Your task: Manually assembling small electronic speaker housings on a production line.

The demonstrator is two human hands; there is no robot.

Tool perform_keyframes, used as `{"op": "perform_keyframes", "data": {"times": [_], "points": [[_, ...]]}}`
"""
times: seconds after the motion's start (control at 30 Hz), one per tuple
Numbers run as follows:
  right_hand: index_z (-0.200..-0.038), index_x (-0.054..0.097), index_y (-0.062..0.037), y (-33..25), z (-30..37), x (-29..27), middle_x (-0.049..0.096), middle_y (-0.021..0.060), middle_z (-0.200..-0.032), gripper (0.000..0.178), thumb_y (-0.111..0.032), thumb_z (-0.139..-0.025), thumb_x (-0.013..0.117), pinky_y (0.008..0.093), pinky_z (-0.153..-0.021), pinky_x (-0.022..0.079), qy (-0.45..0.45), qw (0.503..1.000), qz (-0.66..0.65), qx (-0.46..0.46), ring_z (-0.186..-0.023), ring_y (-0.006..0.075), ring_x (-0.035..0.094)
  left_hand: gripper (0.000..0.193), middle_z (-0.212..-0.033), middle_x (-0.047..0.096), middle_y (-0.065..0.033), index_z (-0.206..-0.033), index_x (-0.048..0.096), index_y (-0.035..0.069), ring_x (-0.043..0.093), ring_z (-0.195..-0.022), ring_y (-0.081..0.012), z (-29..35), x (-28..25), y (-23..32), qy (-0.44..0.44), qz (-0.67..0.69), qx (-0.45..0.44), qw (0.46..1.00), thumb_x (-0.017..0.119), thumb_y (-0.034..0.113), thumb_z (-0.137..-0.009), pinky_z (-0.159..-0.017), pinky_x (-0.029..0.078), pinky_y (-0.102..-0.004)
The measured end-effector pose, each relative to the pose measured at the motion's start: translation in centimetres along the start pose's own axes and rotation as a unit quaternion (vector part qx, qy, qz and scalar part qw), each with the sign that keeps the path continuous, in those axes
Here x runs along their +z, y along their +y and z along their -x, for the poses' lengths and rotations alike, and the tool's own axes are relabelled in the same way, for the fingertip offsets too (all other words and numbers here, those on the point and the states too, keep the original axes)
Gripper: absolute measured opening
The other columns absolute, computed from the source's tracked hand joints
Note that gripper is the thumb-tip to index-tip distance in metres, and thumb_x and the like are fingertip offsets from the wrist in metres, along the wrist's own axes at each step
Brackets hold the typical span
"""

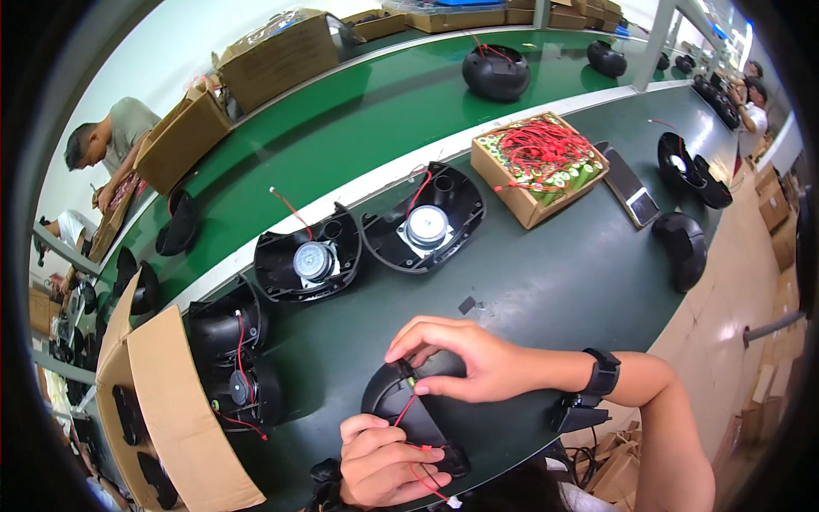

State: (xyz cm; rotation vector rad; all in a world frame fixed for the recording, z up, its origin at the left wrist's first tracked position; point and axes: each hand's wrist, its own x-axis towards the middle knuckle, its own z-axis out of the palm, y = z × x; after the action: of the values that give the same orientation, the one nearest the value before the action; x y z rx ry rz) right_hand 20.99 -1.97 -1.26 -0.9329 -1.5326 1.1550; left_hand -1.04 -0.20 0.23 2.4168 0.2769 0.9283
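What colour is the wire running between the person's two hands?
The wire is red; it shows best in the head view.

held shell (424, 424): smooth plastic, low sheen
speaker driver (427, 227): metal, shiny
wire bundle (546, 145): plastic-coated, smooth
worktop (554, 273): smooth, softly glossy
green belt (358, 111): smooth, glossy, reflective
open carton (183, 401): matt, plain cardboard

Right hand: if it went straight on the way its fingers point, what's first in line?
The black shell: the fingertips of the right hand look to be at its upper end, though exact depth is unclear.
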Motion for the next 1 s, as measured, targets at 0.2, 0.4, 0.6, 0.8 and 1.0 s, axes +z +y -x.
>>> {"op": "perform_keyframes", "data": {"times": [0.2, 0.4, 0.6, 0.8, 1.0], "points": [[-0.118, 0.049, -0.0019, 0.2, 0.9, 0.3, 0.052, 0.0103, -0.113, 0.040, -0.009, -0.082, 0.065, 0.0335, -0.089, 0.045, 0.010, 1.000, 0.028, -0.004, -0.104, 0.0217, 0.054, 0.023, -0.071, 0.067, 0.0071, -0.067, 0.070, 0.013, 0.048, -0.062, -0.0133, -0.5, 0.6, 0.1, 0.031, 0.039, 0.018, 0.999, 0.076, 0.035, -0.071, -0.071, 0.038, -0.0320], [-0.119, 0.050, -0.0015, -2.8, 3.2, -2.2, 0.052, 0.0127, -0.117, 0.046, -0.017, -0.081, 0.068, 0.0353, -0.090, 0.044, 0.101, 0.985, 0.139, -0.026, -0.107, 0.0259, 0.053, 0.018, -0.072, 0.066, -0.0057, -0.063, 0.059, 0.005, 0.054, -0.061, -0.0233, -2.3, -0.7, 1.3, 0.017, 0.052, 0.048, 0.997, 0.073, 0.012, -0.070, -0.070, 0.042, -0.0402], [-0.105, 0.058, -0.0045, -8.9, 10.4, -9.7, 0.059, 0.0138, -0.106, 0.038, -0.020, -0.073, 0.069, 0.0396, -0.088, 0.045, 0.354, 0.746, 0.564, 0.034, -0.100, 0.0321, 0.056, 0.015, -0.072, 0.065, -0.0063, -0.062, 0.057, 0.004, 0.052, -0.060, -0.0230, -2.3, -0.1, 1.3, 0.025, 0.026, 0.052, 0.998, 0.069, 0.007, -0.071, -0.067, 0.041, -0.0394], [-0.122, 0.051, -0.0022, -8.4, 22.8, -16.8, 0.057, 0.0198, -0.109, 0.059, -0.036, -0.077, 0.066, 0.0382, -0.088, 0.042, 0.467, 0.424, 0.695, 0.346, -0.101, 0.0336, 0.055, 0.014, -0.073, 0.065, -0.0066, -0.065, 0.057, 0.003, 0.052, -0.061, -0.0234, -3.0, 0.4, 1.7, 0.030, 0.049, 0.066, 0.996, 0.068, 0.007, -0.072, -0.067, 0.041, -0.0396], [-0.114, 0.050, 0.0003, -9.3, 21.1, -14.1, 0.059, 0.0142, -0.088, 0.044, -0.028, -0.082, 0.058, 0.0324, -0.072, 0.044, 0.492, 0.684, 0.429, 0.327, -0.078, 0.0242, 0.056, 0.015, -0.071, 0.064, -0.0052, -0.064, 0.059, 0.004, 0.052, -0.062, -0.0223, -2.7, 0.0, 1.9, 0.027, 0.047, 0.043, 0.998, 0.070, 0.010, -0.072, -0.069, 0.041, -0.0395]]}}
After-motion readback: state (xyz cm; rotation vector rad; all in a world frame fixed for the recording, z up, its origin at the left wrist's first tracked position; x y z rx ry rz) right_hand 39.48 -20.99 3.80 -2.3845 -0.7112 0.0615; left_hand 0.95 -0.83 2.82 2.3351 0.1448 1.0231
